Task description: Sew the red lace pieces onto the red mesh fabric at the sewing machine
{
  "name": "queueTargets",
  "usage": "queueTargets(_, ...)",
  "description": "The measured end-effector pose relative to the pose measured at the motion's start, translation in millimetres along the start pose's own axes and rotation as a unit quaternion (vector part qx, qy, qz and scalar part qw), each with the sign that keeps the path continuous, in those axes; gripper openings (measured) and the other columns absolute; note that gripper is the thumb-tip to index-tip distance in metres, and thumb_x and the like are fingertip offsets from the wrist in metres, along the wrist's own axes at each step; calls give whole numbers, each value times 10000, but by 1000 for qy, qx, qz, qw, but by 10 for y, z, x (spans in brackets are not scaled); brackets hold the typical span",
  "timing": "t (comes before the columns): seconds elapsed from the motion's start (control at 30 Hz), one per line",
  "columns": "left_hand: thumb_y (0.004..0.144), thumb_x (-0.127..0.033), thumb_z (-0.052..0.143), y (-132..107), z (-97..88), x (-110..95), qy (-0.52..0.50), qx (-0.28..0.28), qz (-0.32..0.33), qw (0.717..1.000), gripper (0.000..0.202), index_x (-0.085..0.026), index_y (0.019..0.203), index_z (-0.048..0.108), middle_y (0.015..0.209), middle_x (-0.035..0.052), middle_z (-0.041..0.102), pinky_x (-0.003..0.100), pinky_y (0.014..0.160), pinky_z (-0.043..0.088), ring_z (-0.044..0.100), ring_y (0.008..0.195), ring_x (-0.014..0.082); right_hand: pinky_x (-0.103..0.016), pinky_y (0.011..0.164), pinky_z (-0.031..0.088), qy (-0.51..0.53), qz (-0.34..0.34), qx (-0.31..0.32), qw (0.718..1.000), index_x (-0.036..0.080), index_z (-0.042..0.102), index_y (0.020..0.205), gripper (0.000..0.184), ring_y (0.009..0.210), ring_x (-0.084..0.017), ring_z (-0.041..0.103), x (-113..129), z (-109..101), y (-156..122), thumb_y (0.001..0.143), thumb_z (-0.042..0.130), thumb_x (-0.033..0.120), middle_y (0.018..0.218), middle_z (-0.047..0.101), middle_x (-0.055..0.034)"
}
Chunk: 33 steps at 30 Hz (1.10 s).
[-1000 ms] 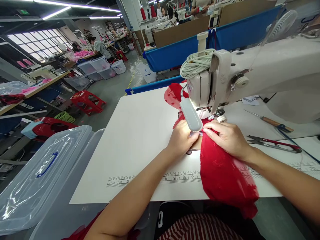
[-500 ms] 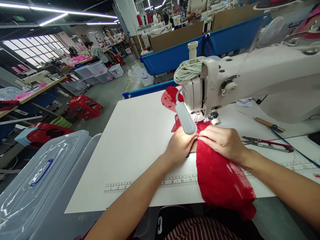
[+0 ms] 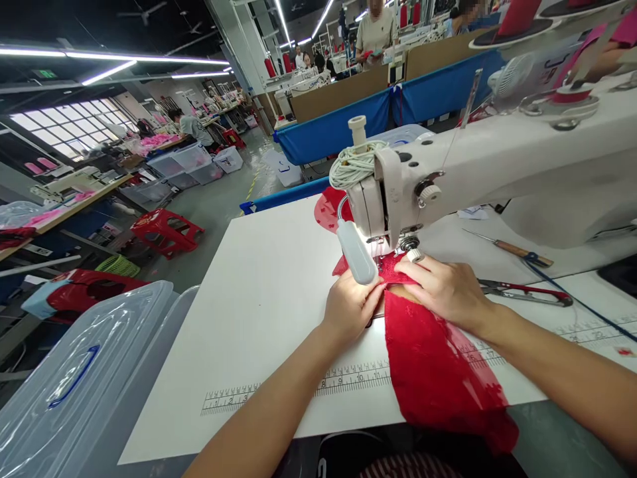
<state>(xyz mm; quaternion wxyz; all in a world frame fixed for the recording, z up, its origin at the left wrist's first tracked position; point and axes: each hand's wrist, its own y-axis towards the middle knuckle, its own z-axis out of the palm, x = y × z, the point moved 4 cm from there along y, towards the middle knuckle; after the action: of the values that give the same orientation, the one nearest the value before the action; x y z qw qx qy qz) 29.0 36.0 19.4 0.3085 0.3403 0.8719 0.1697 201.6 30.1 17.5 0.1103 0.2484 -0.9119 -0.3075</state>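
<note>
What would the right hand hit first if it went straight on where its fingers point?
The right hand would probably meet the presser foot first, over the red fabric; exact depth is unclear.

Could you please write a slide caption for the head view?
Left hand and right hand handling red fabric at a white sewing machine.

At the left foreground, a translucent plastic lid (image 3: 117,348) is noted, fitted with a blue handle (image 3: 75,387). A red stool (image 3: 166,229) is observed on the floor; a second red stool (image 3: 99,292) (partly covered by a light-blue cloth (image 3: 47,297)) is seen nearer. A green basket (image 3: 118,266) is recorded beside it. Blue sheeting (image 3: 333,135) is hung below brown panels (image 3: 343,93).
</note>
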Motion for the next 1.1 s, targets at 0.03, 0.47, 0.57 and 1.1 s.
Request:
queueTargets(0.03, 992, -232, 456, 3, -5, -1, -3, -1, 1, 1000, 257, -167, 873, 674, 782, 52, 667, 320, 707, 518, 609, 774, 178, -270, 440, 281, 2, 7, -12, 1000, 206, 683, 925, 202, 532, -126, 530, -9, -16, -1, 950, 482, 208, 790, 663, -17)
queueTargets(0.47, 1034, -404, 324, -39, -21, -166, 110, 88, 63, 988, 468, -161, 894, 699, 972, 98, 680, 314, 652, 525, 611, 810, 196, -281, 543, 349, 95, -79, 24, 992, 184, 550, 698, 306, 633, -163, 488, 53, -20, 19, 926, 377, 76, 702, 536, -31)
queueTargets(0.57, 1017, -538, 146, -62, -63, -278, 140, 101, 80, 982, 707, -122, 939, 712, 1015, 159, 660, 367, 684, 543, 611, 820, 228, -285, 544, 338, 86, -71, 23, 994, 190, 543, 693, 295, 624, -165, 481, 40, -11, 13, 890, 378, 46, 690, 529, -25)
queueTargets(1.1, 959, -649, 90, -174, -4, -347, 238, 57, 133, 960, 864, -61, 1138, 698, 1137, 198, 695, 388, 783, 578, 674, 883, 263, -300, 538, 293, 67, -66, 8, 995, 194, 539, 669, 286, 626, -172, 453, 48, -5, 13, 855, 398, 28, 667, 524, -21)
